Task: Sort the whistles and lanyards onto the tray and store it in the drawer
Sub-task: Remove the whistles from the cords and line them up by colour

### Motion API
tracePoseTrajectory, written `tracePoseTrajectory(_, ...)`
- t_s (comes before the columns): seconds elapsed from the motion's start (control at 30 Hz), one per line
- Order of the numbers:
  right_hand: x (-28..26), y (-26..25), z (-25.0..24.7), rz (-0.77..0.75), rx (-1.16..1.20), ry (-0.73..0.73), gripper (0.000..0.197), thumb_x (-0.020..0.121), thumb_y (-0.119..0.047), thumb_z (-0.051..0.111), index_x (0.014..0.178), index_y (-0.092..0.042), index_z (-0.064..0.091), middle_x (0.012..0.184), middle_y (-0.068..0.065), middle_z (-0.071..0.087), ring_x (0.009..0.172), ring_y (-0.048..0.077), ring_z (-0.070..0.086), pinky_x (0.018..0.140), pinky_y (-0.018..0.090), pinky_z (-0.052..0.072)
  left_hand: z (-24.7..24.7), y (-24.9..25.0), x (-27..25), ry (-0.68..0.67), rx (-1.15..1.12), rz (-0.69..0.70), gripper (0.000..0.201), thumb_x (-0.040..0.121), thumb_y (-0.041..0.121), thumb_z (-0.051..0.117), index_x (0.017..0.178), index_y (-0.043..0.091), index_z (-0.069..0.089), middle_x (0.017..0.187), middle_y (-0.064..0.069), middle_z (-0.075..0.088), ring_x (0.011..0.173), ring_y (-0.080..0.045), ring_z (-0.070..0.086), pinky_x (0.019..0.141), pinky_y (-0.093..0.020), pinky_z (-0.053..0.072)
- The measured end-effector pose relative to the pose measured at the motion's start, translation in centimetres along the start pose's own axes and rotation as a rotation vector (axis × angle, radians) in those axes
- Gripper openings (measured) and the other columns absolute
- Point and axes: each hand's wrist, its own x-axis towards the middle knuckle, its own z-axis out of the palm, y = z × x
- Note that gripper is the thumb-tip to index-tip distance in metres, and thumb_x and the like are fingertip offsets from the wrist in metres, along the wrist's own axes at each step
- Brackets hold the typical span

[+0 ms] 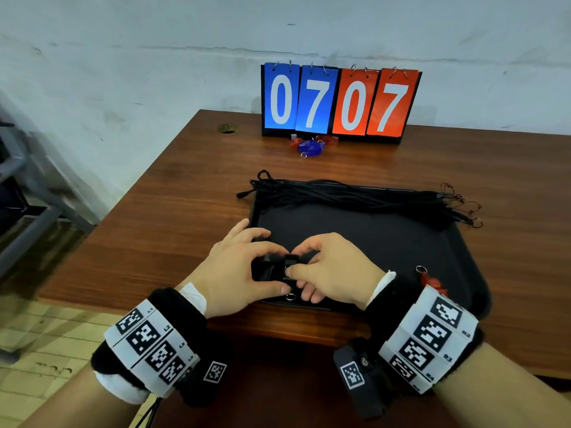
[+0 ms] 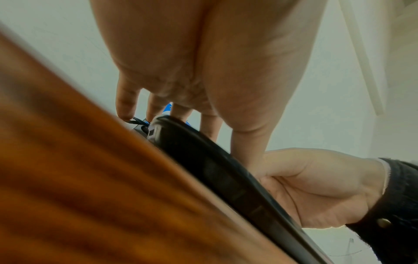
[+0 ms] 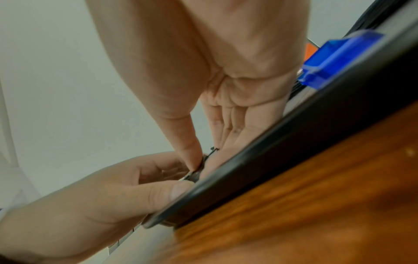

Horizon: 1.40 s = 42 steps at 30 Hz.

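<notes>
The step in hand looks like the sorting itself: setting the black whistles (image 1: 278, 267) in place at the near left corner of the tray (image 1: 401, 242), with the storing in the drawer not yet begun and no drawer in view.

The left hand (image 1: 238, 267) has its thumb and curled fingers closed round the left side of the dark cluster. The right hand (image 1: 333, 270) pinches the right side between thumb and forefinger, its other fingers tucked under. How many whistles are in that cluster I cannot tell, black on black. They are glossy, blocky and small, and sit low over the tray floor. Just nearer than the fingertips a small metal split ring (image 1: 290, 297) lies by the tray's near rim.

To the right of the right hand's fingers, beside the wrist, a red whistle (image 1: 432, 282) with its own ring lies on the tray. Beyond the fingers the tray floor runs bare to a bundle of black lanyards (image 1: 355, 196) laid across the far rim, their ends hanging over both sides.

Farther still, well apart from both hands, blue whistles (image 1: 310, 147) and red ones lie on the wooden table (image 1: 185, 196) at the foot of a flip scoreboard (image 1: 340, 101).

My judgement: the next move calls for letting go of the black pieces cleanly, then a long reach over the lanyards for the far ones.
</notes>
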Motion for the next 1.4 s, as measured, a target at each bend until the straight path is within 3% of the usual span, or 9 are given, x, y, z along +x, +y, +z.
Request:
tracePoseTrajectory(0.33, -0.3, 0.0, -0.3, -0.015, -0.020, 0.002, 0.036, 0.092, -0.026, 0.071, 0.126, -0.019, 0.060, 0.079, 0.007, 0.077, 0.058, 0.012, 0.071, 0.062, 0.028, 0.061, -0.1, -0.3, -0.3, 0.003, -0.069, 0.008, 0.068, 0.075, 0.064, 0.071, 0.137, 0.052, 0.046, 0.158, 0.019, 0.028, 0.152, -0.006, -0.009, 0.123, -0.048, 0.012)
tracePoseTrajectory(0.43, -0.5, -0.7, -1.7, -0.020, 0.039, 0.029, 0.032, 0.092, -0.029, 0.070, 0.120, -0.016, 0.063, 0.075, 0.007, 0.075, 0.059, 0.016, 0.071, 0.058, 0.028, 0.059, -1.6, -0.2, -0.3, 0.034, -0.113, 0.014, 0.069, 0.073, 0.068, 0.067, 0.137, 0.053, 0.047, 0.155, 0.023, 0.029, 0.151, -0.002, -0.006, 0.123, -0.041, 0.011)
tracePoseTrajectory(0.57, -0.6, -2.5, -4.5, -0.048, 0.128, 0.058, 0.016, 0.094, -0.024, 0.068, 0.102, -0.009, 0.067, 0.070, 0.008, 0.070, 0.058, 0.020, 0.068, 0.054, 0.031, 0.058, -5.0, 1.0, 1.4, 0.108, -0.144, 0.054, 0.048, 0.081, 0.058, 0.066, 0.128, 0.048, 0.059, 0.145, 0.025, 0.042, 0.144, 0.003, 0.024, 0.115, -0.024, 0.022)
tracePoseTrajectory(0.7, 0.5, -4.3, -7.1, -0.026, 0.136, 0.088, 0.017, 0.095, -0.024, 0.066, 0.099, -0.008, 0.068, 0.075, 0.010, 0.072, 0.061, 0.019, 0.069, 0.056, 0.029, 0.058, -7.8, 3.3, 4.5, 0.119, -0.333, 0.098, 0.028, 0.086, 0.047, 0.068, 0.114, 0.043, 0.069, 0.115, 0.023, 0.069, 0.109, 0.007, 0.060, 0.100, -0.025, 0.048)
tracePoseTrajectory(0.83, 2.4, -5.3, -9.6, 0.001, 0.145, 0.098, 0.018, 0.095, -0.024, 0.066, 0.104, -0.009, 0.069, 0.081, 0.010, 0.074, 0.066, 0.018, 0.071, 0.062, 0.029, 0.061, -9.1, 5.5, 8.2, 0.098, -0.443, 0.128, 0.019, 0.090, 0.038, 0.068, 0.109, 0.038, 0.072, 0.104, 0.019, 0.073, 0.098, 0.005, 0.065, 0.091, -0.022, 0.047)
tracePoseTrajectory(0.97, 4.8, -5.3, -11.5, 0.028, 0.144, 0.161, 0.020, 0.095, -0.022, 0.066, 0.106, -0.006, 0.068, 0.079, 0.011, 0.073, 0.064, 0.020, 0.070, 0.064, 0.031, 0.061, -9.1, 6.2, 12.0, 0.057, -0.391, 0.068, 0.018, 0.093, 0.040, 0.064, 0.109, 0.037, 0.072, 0.110, 0.017, 0.069, 0.104, 0.001, 0.061, 0.085, -0.017, 0.041)
tracePoseTrajectory(1.1, 7.4, -5.2, -13.8, 0.070, 0.112, 0.272, 0.020, 0.095, -0.017, 0.065, 0.108, -0.001, 0.065, 0.080, 0.014, 0.070, 0.062, 0.022, 0.067, 0.063, 0.033, 0.060, -8.4, 4.8, 15.4, 0.037, -0.365, -0.060, 0.017, 0.093, 0.042, 0.064, 0.106, 0.036, 0.073, 0.109, 0.016, 0.068, 0.101, -0.001, 0.060, 0.088, -0.025, 0.044)
tracePoseTrajectory(1.2, 9.3, -5.0, -15.1, 0.087, 0.119, 0.290, 0.019, 0.095, -0.013, 0.064, 0.107, 0.002, 0.066, 0.077, 0.013, 0.066, 0.062, 0.021, 0.064, 0.061, 0.030, 0.058, -7.9, 3.6, 17.0, 0.018, -0.456, -0.159, 0.016, 0.094, 0.039, 0.064, 0.105, 0.033, 0.074, 0.103, 0.010, 0.072, 0.096, -0.009, 0.065, 0.079, -0.027, 0.050)
tracePoseTrajectory(1.4, 14.3, -5.4, -15.1, 0.018, -0.033, 0.309, 0.018, 0.095, -0.014, 0.063, 0.105, 0.000, 0.069, 0.075, 0.009, 0.065, 0.067, 0.020, 0.063, 0.072, 0.033, 0.061, -7.2, 2.0, 19.7, 0.076, -0.560, -0.237, 0.015, 0.095, 0.028, 0.064, 0.104, 0.025, 0.076, 0.100, 0.001, 0.076, 0.097, -0.016, 0.071, 0.095, -0.041, 0.057)
